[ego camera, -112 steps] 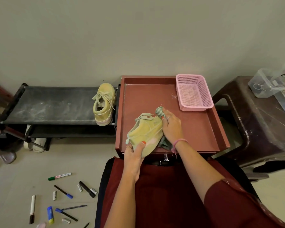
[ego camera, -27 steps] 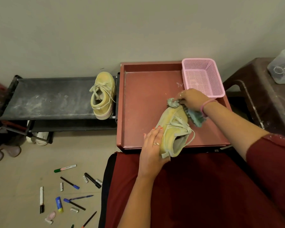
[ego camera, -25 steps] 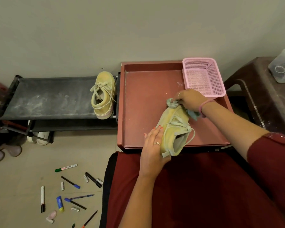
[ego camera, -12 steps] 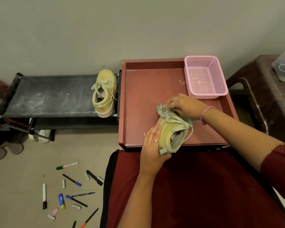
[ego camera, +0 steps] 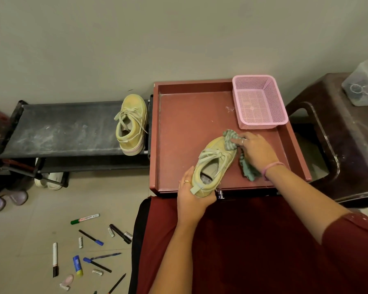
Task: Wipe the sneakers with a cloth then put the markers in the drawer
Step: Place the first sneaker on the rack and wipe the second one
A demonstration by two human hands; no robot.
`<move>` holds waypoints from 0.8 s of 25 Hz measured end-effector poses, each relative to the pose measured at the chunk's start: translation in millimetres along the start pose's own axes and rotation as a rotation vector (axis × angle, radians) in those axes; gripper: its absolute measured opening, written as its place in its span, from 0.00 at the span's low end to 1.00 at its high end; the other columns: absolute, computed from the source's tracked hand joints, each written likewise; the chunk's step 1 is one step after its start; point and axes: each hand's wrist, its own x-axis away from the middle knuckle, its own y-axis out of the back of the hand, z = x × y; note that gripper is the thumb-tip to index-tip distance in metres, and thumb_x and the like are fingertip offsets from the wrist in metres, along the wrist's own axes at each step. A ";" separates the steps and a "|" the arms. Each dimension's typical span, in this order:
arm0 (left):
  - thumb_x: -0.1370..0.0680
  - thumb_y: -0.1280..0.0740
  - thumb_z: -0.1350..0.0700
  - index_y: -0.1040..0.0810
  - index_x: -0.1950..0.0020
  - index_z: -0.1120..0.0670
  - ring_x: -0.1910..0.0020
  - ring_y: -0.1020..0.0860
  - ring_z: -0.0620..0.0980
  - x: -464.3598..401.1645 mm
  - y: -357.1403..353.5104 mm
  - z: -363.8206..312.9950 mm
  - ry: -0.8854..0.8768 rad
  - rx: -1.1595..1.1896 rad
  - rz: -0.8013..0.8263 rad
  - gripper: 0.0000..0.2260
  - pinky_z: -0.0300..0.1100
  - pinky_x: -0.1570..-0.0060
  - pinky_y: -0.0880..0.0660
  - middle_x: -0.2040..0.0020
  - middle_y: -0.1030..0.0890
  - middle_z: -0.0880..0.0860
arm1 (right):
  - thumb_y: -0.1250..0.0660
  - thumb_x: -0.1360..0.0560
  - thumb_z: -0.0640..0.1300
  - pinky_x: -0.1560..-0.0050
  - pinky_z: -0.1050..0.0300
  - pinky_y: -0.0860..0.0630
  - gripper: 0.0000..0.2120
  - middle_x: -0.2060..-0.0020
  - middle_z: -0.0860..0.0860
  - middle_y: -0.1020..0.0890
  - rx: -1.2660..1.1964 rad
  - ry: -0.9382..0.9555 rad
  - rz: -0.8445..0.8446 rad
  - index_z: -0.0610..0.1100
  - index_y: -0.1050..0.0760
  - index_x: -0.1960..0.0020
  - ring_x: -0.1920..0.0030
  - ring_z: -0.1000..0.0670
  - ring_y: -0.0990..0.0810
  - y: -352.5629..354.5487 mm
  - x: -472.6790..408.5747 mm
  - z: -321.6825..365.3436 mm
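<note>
A long black shoe rack (ego camera: 68, 128) with a dusty, chalk-streaked fabric top stands against the plain wall, and beside it sits a square reddish-brown drawer (ego camera: 185, 115) with a smooth, scuffed bottom and low upright walls; a dark brown plastic stool (ego camera: 336, 145) with rounded corners stands to its right. In the drawer's far right corner rests a pink plastic basket (ego camera: 276, 124) of fine mesh. One pale yellow suede-like sneaker (ego camera: 216, 164) with flat cream laces lies in the drawer near its front edge, toe pointing away, and its twin, the second sneaker (ego camera: 132, 124), stands on the right end of the rack. A crumpled grey-green striped cloth (ego camera: 229, 141) is pressed on the first sneaker's toe, its loose end trailing on the drawer floor. The right hand (ego camera: 255, 149), arm stretched forward with a pink band at the wrist, has its fingers bent over the cloth, bunching it against the toe. The left hand (ego camera: 191, 200) cups the heel, fingers curled round it, a ring showing. Markers (ego camera: 89, 251), slim plastic tubes with loose caps, lie scattered on the tiled floor at lower left; the white one with a green cap (ego camera: 85, 218) carries red lettering too small to read
</note>
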 end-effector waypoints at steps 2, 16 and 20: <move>0.37 0.24 0.54 0.29 0.31 0.51 0.34 0.27 0.45 0.7 -2.8 0.8 0.021 0.014 -0.013 0.35 0.49 0.35 0.28 0.35 0.25 0.46 | 0.41 0.23 0.33 0.40 0.51 0.29 0.23 0.35 0.49 0.27 -0.074 -0.101 -0.032 0.52 0.26 0.34 0.42 0.43 0.27 -3.7 -6.2 15.1; 0.32 0.24 0.66 0.22 0.48 0.49 0.59 0.19 0.34 -3.9 3.2 -19.4 0.313 0.429 -0.131 0.18 0.27 0.62 0.25 0.55 0.17 0.43 | 0.39 0.24 0.31 0.36 0.70 0.42 0.20 0.36 0.44 0.26 -0.602 -0.275 -0.253 0.42 0.26 0.34 0.36 0.47 0.27 -33.3 51.8 69.7; 0.30 0.25 0.66 0.23 0.48 0.47 0.58 0.19 0.32 -3.9 3.7 -21.3 0.349 0.486 -0.136 0.18 0.27 0.61 0.25 0.54 0.18 0.41 | 0.39 0.22 0.33 0.32 0.63 0.37 0.20 0.36 0.48 0.28 -0.557 -0.192 -0.317 0.45 0.28 0.32 0.35 0.50 0.29 -41.2 59.6 81.4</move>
